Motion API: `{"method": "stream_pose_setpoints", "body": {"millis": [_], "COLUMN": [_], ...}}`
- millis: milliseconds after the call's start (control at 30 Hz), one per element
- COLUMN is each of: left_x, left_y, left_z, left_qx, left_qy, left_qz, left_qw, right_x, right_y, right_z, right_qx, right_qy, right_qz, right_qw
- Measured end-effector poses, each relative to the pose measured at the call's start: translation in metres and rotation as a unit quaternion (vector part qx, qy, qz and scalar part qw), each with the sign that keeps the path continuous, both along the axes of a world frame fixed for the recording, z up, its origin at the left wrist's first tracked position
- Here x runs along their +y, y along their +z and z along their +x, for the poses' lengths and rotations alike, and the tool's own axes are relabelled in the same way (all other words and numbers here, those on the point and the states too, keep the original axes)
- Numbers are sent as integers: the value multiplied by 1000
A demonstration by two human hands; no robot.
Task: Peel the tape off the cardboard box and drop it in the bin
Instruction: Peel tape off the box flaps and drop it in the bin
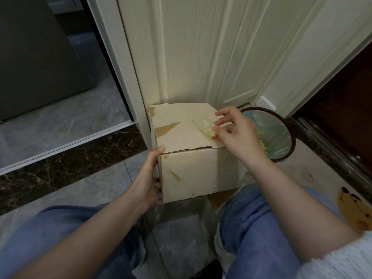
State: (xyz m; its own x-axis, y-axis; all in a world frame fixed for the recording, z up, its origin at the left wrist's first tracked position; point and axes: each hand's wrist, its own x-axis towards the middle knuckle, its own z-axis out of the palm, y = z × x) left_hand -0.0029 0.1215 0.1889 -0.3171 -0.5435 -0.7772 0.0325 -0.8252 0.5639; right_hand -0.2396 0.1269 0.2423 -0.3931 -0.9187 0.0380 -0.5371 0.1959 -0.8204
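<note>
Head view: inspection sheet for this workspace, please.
Surface: grey marble-look tile floor with a dark border strip.
Job's things: pale cardboard box on the floor, torn brown patches; crumpled clear tape on its top; round dark-rimmed bin with plastic liner, right of the box.
Clutter: nothing seen.
Grippers: left hand holds the box's left side; right hand pinches the tape.
Cables: nothing seen.
Surroundings: cream wooden door behind.

The grey marble floor (pixel 66 125) is carrying the cardboard box (pixel 189 158), with the bin (pixel 281 135) sitting at its 3 o'clock.
</note>
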Motion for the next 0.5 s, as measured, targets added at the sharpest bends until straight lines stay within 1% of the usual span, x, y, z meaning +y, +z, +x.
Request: {"method": "stream_pose_setpoints", "body": {"millis": [167, 300, 500], "left_x": [1, 2, 5], "left_y": [2, 2, 2], "left_z": [0, -1, 0], "left_qx": [0, -3, -1], "left_qy": [-10, -22, -26], "left_qz": [-6, -18, -8], "left_qw": [1000, 1000, 1000], "right_x": [-1, -1, -1], "right_y": [-5, -5, -5], "right_z": [1, -1, -3], "right_qx": [28, 56, 44], "right_qy": [5, 11, 17], "right_qz": [-2, 17, 47], "right_qw": [1000, 998, 998]}}
